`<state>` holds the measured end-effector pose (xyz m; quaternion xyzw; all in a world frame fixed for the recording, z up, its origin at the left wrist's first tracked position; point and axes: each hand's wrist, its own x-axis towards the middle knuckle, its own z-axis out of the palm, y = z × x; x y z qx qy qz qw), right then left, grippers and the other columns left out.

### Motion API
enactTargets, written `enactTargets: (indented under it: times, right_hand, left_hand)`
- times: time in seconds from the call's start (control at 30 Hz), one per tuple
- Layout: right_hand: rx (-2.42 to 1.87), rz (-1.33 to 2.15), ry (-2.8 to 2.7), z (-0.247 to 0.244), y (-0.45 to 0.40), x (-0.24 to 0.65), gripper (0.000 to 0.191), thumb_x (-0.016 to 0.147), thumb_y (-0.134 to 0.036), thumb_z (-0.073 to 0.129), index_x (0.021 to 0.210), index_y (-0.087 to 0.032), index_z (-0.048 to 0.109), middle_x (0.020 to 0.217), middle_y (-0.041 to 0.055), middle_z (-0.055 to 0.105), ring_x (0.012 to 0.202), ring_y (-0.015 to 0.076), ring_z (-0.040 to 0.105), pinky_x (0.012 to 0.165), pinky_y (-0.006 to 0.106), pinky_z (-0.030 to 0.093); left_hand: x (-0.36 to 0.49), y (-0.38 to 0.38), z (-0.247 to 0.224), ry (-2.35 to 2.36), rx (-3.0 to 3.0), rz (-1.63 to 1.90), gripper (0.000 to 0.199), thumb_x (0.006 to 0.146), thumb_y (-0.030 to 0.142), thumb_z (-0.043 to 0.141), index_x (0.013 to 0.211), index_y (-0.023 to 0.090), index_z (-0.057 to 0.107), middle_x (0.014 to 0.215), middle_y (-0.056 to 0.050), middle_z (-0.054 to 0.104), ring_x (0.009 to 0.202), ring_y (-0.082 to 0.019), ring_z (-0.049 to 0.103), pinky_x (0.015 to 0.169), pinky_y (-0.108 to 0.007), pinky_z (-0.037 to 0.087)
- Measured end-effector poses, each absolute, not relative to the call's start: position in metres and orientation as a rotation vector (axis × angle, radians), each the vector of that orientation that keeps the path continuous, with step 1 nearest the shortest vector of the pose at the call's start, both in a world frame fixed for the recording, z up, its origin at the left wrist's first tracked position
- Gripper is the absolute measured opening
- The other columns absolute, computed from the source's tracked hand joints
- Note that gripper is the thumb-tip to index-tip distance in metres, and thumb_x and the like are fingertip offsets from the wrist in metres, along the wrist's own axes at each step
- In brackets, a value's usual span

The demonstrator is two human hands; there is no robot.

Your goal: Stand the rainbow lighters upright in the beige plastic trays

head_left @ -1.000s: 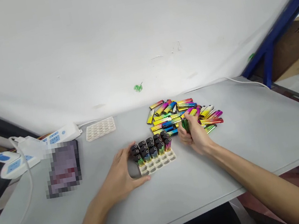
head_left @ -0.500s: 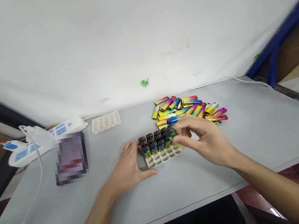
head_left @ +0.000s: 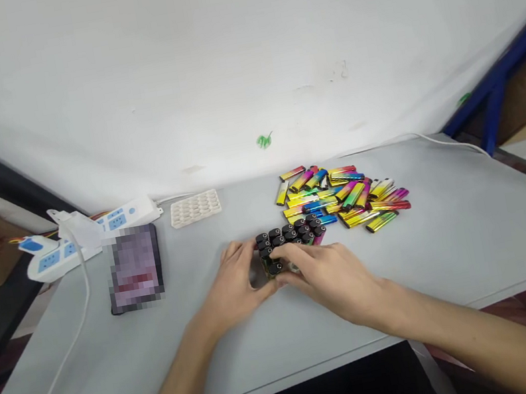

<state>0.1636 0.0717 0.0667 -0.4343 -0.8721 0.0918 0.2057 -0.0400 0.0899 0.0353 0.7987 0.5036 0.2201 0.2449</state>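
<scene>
Left hand: spread beside lighters | right hand: pinching one black-topped lighter | off worktop front edge | likely light, slick; grip sides

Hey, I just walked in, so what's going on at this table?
Someone is handling what look like lighters, standing upright in a tight cluster. The right hand pinches a black-topped lighter at the cluster's near left corner. The left hand curls along its left side. Beyond the hands, a loose pile of shiny multicoloured ones lies on the table, and a white tray sits farther left.
</scene>
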Motion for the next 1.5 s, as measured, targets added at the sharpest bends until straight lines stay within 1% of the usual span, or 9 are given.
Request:
enactTargets:
  times: [0.13,0.23,0.4,0.6,0.87,1.0,1.17,1.33,1.5]
  right_hand:
    - [-1.252,0.201,-2.224,0.072,0.083,0.178,0.019,0.096,-0.042,0.057,0.098,-0.024,0.064,0.082,0.0029,0.076,0.060,0.0168,0.064,0.052,0.029,0.035]
    - [-1.413,0.037,-2.063,0.072,0.110,0.203,0.023,0.099,-0.037,0.049,0.093,-0.023,0.066,0.082,0.0043,0.074,0.064,0.0180,0.062,0.057,0.030,0.038]
    - [-1.491,-0.162,-2.282,0.047,0.158,0.249,0.023,0.091,-0.029,0.056,0.105,-0.017,0.070,0.108,0.0142,0.068,0.104,0.0338,0.054,0.085,0.045,0.046]
    - [-1.480,-0.056,-2.246,0.022,0.171,0.269,0.024,0.089,-0.035,0.060,0.106,-0.019,0.067,0.116,0.0134,0.064,0.108,0.0346,0.048,0.096,0.052,0.042]
    - [-1.312,0.779,-1.692,0.036,0.152,0.258,0.026,0.087,-0.038,0.066,0.094,-0.025,0.045,0.092,0.0016,0.065,0.085,0.0209,0.065,0.077,0.035,0.048]
    - [-1.167,1.173,-1.480,0.039,0.145,0.250,0.031,0.086,-0.037,0.067,0.095,-0.025,0.039,0.085,-0.0017,0.066,0.078,0.0183,0.068,0.076,0.034,0.048]
    - [-1.102,1.364,-1.384,0.041,0.143,0.244,0.038,0.089,-0.035,0.060,0.123,-0.023,0.047,0.083,-0.0016,0.064,0.064,0.0136,0.060,0.062,0.030,0.045]
    - [-1.035,1.479,-1.241,0.039,0.143,0.243,0.020,0.094,-0.042,0.053,0.099,-0.022,0.053,0.066,-0.0068,0.049,0.051,0.0084,0.044,0.050,0.024,0.034]
    - [-0.999,1.533,-1.171,0.040,0.141,0.240,0.023,0.093,-0.045,0.054,0.094,-0.023,0.047,0.073,-0.0046,0.058,0.053,0.0094,0.049,0.050,0.024,0.036]
  left_hand:
    - [-0.040,0.092,0.033,1.430,2.156,0.613,0.041,0.081,0.054,0.067,0.105,0.023,0.057,0.103,-0.007,0.057,0.102,-0.029,0.051,0.085,-0.044,0.047]
    - [-0.041,0.094,0.034,1.453,2.162,0.592,0.043,0.077,0.055,0.070,0.100,0.022,0.056,0.102,-0.007,0.056,0.102,-0.030,0.052,0.085,-0.044,0.048]
    - [-0.048,0.094,0.040,1.484,2.146,0.559,0.039,0.073,0.053,0.071,0.091,0.021,0.055,0.097,-0.006,0.056,0.097,-0.028,0.052,0.084,-0.043,0.049]
    - [-0.052,0.092,0.043,1.466,2.102,0.527,0.046,0.075,0.056,0.071,0.101,0.022,0.057,0.106,-0.007,0.057,0.107,-0.029,0.051,0.091,-0.044,0.048]
    - [-0.051,0.095,0.037,1.407,2.144,0.534,0.061,0.076,0.049,0.075,0.128,0.025,0.052,0.122,-0.008,0.057,0.121,-0.031,0.048,0.103,-0.049,0.042]
    - [-0.052,0.094,0.036,1.409,2.151,0.543,0.068,0.078,0.048,0.074,0.136,0.028,0.045,0.130,-0.006,0.054,0.126,-0.029,0.047,0.107,-0.047,0.042]
    - [-0.053,0.094,0.035,1.415,2.171,0.541,0.070,0.079,0.051,0.072,0.139,0.029,0.042,0.132,-0.006,0.054,0.127,-0.028,0.049,0.106,-0.045,0.044]
    - [-0.053,0.093,0.035,1.442,2.179,0.534,0.069,0.081,0.052,0.070,0.139,0.028,0.041,0.130,-0.006,0.055,0.125,-0.028,0.051,0.104,-0.043,0.046]
    - [-0.052,0.093,0.036,1.443,2.203,0.529,0.066,0.082,0.051,0.069,0.138,0.028,0.041,0.129,-0.006,0.055,0.124,-0.027,0.052,0.103,-0.043,0.046]
